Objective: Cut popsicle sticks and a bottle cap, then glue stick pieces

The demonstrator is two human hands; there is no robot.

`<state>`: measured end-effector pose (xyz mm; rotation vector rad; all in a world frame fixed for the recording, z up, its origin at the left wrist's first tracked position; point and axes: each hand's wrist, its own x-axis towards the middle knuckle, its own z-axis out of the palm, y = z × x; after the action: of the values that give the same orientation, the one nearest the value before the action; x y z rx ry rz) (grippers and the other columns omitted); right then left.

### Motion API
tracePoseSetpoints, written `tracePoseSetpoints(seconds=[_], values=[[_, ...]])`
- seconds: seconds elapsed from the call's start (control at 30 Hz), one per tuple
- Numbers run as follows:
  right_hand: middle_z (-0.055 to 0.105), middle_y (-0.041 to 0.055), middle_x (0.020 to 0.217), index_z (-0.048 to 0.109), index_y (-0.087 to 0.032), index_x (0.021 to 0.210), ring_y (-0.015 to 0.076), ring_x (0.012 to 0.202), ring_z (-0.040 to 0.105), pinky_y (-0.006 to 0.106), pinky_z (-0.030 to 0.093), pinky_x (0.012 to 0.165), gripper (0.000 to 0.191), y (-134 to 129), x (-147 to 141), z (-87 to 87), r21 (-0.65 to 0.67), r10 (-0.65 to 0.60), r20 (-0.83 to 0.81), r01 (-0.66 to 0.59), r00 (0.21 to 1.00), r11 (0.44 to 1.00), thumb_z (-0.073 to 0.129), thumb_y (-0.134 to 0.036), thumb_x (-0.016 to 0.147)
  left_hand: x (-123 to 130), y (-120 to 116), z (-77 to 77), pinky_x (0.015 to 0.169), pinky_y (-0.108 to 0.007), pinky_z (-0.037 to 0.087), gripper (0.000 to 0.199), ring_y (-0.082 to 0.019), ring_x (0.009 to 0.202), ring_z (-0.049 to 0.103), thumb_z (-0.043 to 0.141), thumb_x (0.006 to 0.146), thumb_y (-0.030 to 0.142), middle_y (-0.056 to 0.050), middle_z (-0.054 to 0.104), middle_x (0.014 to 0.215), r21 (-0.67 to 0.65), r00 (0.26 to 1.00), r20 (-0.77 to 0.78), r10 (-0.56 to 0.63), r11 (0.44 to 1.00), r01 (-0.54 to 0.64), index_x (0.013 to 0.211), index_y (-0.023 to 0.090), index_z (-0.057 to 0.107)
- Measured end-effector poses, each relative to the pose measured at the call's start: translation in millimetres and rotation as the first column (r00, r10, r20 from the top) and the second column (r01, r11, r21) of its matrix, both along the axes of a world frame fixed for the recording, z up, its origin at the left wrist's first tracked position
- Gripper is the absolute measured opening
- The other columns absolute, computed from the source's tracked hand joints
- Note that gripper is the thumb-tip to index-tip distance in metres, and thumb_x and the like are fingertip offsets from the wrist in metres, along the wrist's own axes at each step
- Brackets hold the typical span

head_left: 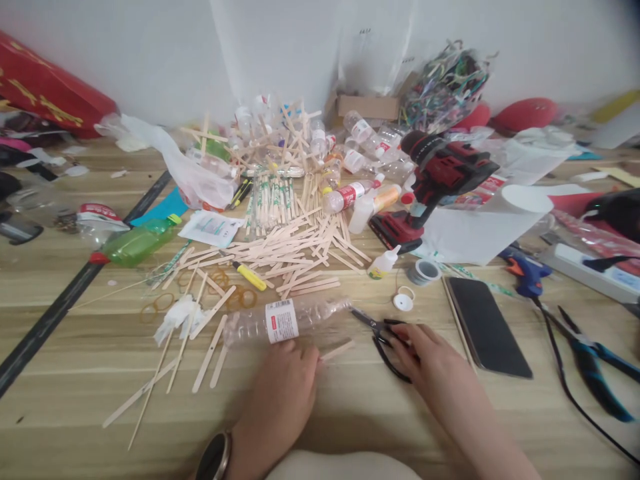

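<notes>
My left hand (286, 383) rests at the front of the table with its fingers curled, a wooden craft stick (337, 350) poking out to the right of it. Just beyond its knuckles a clear plastic bottle (320, 320) with a white label lies on its side. Black-handled scissors (384, 333) lie flat, their blades pointing toward the bottle's neck. The fingers of my right hand (420, 353) are closed on the scissors' handle. Left of the bottle are loose craft sticks (204, 367), thin skewers (153, 387) and a crumpled white tissue (181, 317).
Piled craft sticks (300, 250) and a yellow cutter (250, 275) lie beyond the bottle. A red-black drill (430, 180) stands behind a glue bottle (384, 263). To the right are a phone (490, 327), a glue gun (529, 273) with its cord, and pliers (593, 367).
</notes>
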<state>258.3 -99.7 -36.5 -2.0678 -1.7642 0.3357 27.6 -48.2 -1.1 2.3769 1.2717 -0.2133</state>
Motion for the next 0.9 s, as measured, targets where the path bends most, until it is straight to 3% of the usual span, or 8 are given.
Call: tracePoseSetpoints(seconds=[0.07,0.2,0.33,0.4,0.5,0.57,0.7,0.9], values=[[0.070,0.0116,0.091,0.063,-0.021,0.094,0.0332,0.087,0.067,0.048,0.052,0.074,0.023,-3.3,13.2,0.5,-0.036,-0.002,0.042,0.004,0.999,0.999,0.047,-0.035,0.088,0.5,0.6,-1.4,0.084,-0.046,0.051,0.026,-0.027,0.095,0.063,0.041,0.098,0.017,-0.010,0.068,0.094,0.009,0.999,0.005,-0.049,0.999,0.049,0.089,0.015,0.066],[0.071,0.0100,0.102,0.062,-0.022,0.107,0.0287,0.096,0.068,0.042,0.053,0.081,0.026,-2.3,24.1,-0.6,-0.106,0.079,0.055,-0.073,0.995,0.992,0.051,-0.025,0.083,0.1,-2.5,-5.5,0.083,-0.044,0.053,0.015,-0.027,0.095,0.063,0.051,0.094,0.018,-0.010,0.066,0.100,0.061,0.998,0.036,-0.043,0.997,0.041,0.097,0.016,0.065],[0.071,0.0094,0.107,0.060,-0.022,0.112,0.0250,0.098,0.068,0.038,0.053,0.084,0.031,1.1,23.8,-3.5,-0.144,0.151,0.050,-0.142,0.987,0.979,0.049,-0.022,0.083,-8.4,-2.7,-5.0,0.080,-0.044,0.054,0.012,-0.026,0.089,0.064,0.057,0.091,0.016,-0.007,0.067,0.095,0.253,0.993,0.085,-0.085,0.966,0.061,0.100,0.017,0.064],[0.071,0.0097,0.103,0.059,-0.021,0.110,0.0248,0.088,0.071,0.037,0.055,0.076,0.029,0.6,23.1,-5.7,-0.159,0.154,0.053,-0.144,0.987,0.977,0.046,-0.023,0.084,-14.8,4.2,-2.6,0.084,-0.046,0.052,0.017,-0.027,0.095,0.063,0.061,0.089,0.016,-0.009,0.067,0.101,0.404,0.990,0.078,-0.116,0.911,0.075,0.106,0.018,0.063],[0.071,0.0095,0.096,0.056,-0.020,0.110,0.0245,0.075,0.072,0.036,0.055,0.066,0.028,-2.1,24.8,-7.3,-0.168,0.144,0.060,-0.132,0.988,0.977,0.043,-0.027,0.086,-23.2,22.4,0.8,0.097,-0.053,0.044,0.048,-0.036,0.119,0.053,0.073,0.079,0.019,-0.017,0.059,0.128,0.575,0.996,-0.016,-0.088,0.814,0.081,0.124,0.015,0.055],[0.072,0.0087,0.099,0.053,-0.023,0.116,0.0244,0.077,0.072,0.035,0.055,0.065,0.031,-3.7,28.7,-5.6,-0.192,0.162,0.042,-0.151,0.986,0.970,0.043,-0.032,0.088,-26.5,34.4,3.2,0.099,-0.053,0.042,0.058,-0.036,0.118,0.053,0.074,0.077,0.019,-0.019,0.060,0.126,0.557,0.994,-0.104,-0.039,0.825,0.091,0.129,0.012,0.051],[0.068,0.0081,0.117,0.045,-0.028,0.130,0.0225,0.093,0.071,0.032,0.055,0.076,0.041,-7.2,35.9,0.3,-0.229,0.190,-0.075,-0.202,0.979,0.952,0.047,-0.039,0.090,-27.7,48.9,12.5,0.092,-0.047,0.047,0.056,-0.030,0.099,0.061,0.072,0.078,0.021,-0.011,0.066,0.106,0.545,0.990,-0.134,-0.034,0.832,0.103,0.130,0.014,0.052],[0.064,0.0099,0.112,0.050,-0.027,0.127,0.0259,0.092,0.064,0.038,0.051,0.082,0.051,-16.0,18.7,-4.0,0.022,0.127,-0.074,-0.126,0.989,0.992,0.062,-0.044,0.081,-26.5,92.9,21.1,0.088,-0.047,0.046,0.053,-0.034,0.102,0.059,0.067,0.083,0.023,-0.016,0.064,0.109,0.646,0.990,-0.051,0.135,0.760,-0.070,0.131,0.010,0.049]])
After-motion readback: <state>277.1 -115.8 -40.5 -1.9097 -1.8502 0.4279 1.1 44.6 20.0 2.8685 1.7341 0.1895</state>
